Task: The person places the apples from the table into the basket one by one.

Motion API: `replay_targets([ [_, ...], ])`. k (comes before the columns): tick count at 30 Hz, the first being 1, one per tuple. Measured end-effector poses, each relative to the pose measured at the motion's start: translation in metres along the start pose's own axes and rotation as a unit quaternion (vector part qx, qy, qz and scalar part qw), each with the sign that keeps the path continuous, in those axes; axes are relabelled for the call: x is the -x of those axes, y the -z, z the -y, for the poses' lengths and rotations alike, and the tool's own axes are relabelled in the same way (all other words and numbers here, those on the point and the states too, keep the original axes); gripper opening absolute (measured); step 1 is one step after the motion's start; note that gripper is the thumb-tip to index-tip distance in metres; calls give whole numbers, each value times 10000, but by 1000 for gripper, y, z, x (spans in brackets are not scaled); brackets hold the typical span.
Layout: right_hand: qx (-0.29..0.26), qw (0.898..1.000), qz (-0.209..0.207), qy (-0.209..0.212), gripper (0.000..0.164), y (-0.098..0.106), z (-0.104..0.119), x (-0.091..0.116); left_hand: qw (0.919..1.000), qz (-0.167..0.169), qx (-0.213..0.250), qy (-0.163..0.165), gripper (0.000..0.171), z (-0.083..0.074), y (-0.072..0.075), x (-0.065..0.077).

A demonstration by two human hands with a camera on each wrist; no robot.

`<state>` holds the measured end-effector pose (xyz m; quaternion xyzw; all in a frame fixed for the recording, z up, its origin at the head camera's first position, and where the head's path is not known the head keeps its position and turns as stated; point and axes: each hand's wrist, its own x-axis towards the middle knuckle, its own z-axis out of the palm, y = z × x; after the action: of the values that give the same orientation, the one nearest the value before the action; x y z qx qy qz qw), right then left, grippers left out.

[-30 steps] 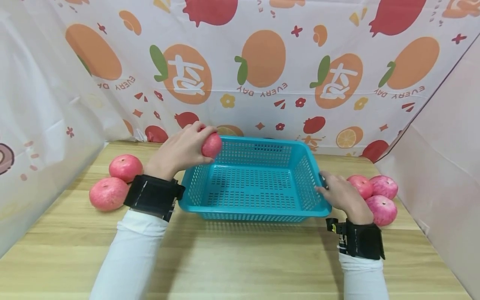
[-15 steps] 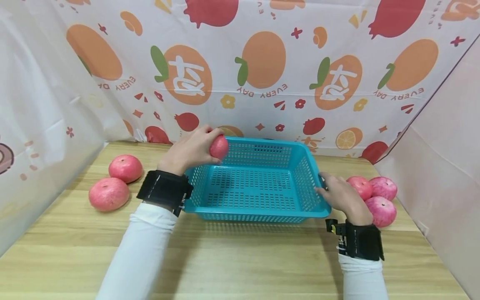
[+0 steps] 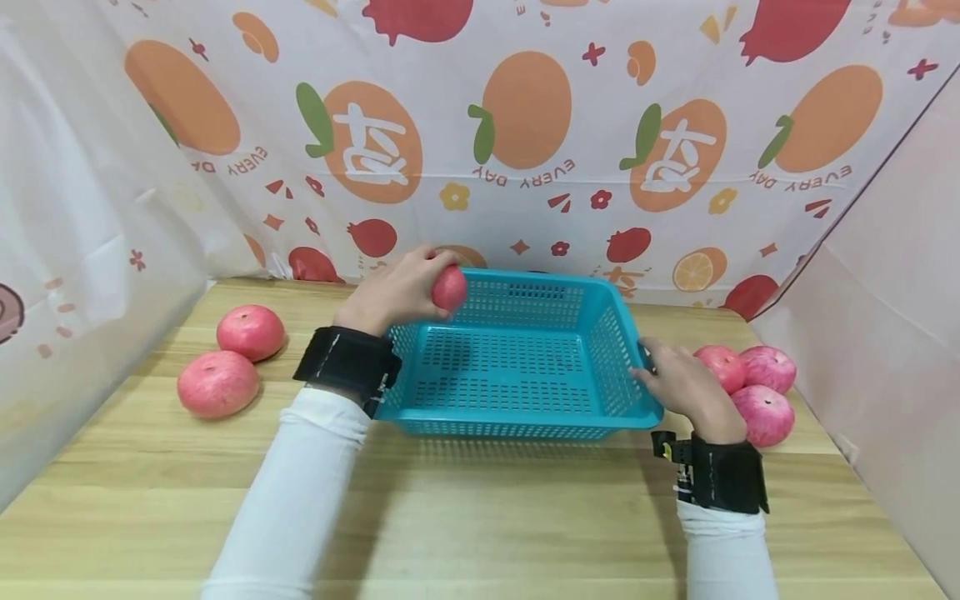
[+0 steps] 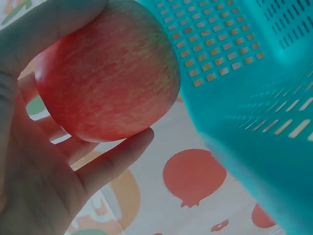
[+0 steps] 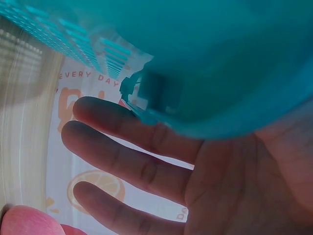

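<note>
My left hand (image 3: 401,290) grips a red apple (image 3: 449,288) above the left end of a teal plastic basket (image 3: 517,423). In the left wrist view the streaked apple (image 4: 110,73) lies between the thumb and the fingers, apart from the basket's wall. My right hand (image 3: 686,383) holds the basket's right rim, its thumb reaching over the edge. The right wrist view has several fingers (image 5: 127,156) extended outside the wall, below the rim (image 5: 210,132). Nothing lies inside the basket, which stands upright on the wooden table.
Two red apples, one farther back (image 3: 251,332) and one nearer (image 3: 217,384), sit on the table (image 3: 480,517) at left. Right of the right hand are three more, one red (image 3: 721,369) and two streaked pink (image 3: 768,369). A fruit-print curtain (image 3: 525,217) hangs behind the basket.
My left hand has moved right with the apple, from the basket's left rim to farther over its inside. The right hand and the basket have stayed in place.
</note>
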<state>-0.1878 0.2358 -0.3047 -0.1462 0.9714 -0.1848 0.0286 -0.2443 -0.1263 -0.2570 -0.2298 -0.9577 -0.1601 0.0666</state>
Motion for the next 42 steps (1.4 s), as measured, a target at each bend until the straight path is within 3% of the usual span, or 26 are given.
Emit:
replay_targets([
  [8,-109,9999,-50,22,56,-3,1,1,9991,189,363,135,74,8,-9,-2],
  [15,-92,9999,-107,15,55,-3,2,0,9988,260,363,203,73,16,-15,-7],
  [24,-48,9999,-96,24,55,-3,3,-1,9963,656,230,502,75,23,-24,-14],
  [30,-18,9999,-117,-18,55,-1,2,0,9959,756,178,472,71,20,-30,-19],
  [42,-12,10000,-92,-19,55,1,2,1,9927,970,75,709,70,18,-44,-24],
])
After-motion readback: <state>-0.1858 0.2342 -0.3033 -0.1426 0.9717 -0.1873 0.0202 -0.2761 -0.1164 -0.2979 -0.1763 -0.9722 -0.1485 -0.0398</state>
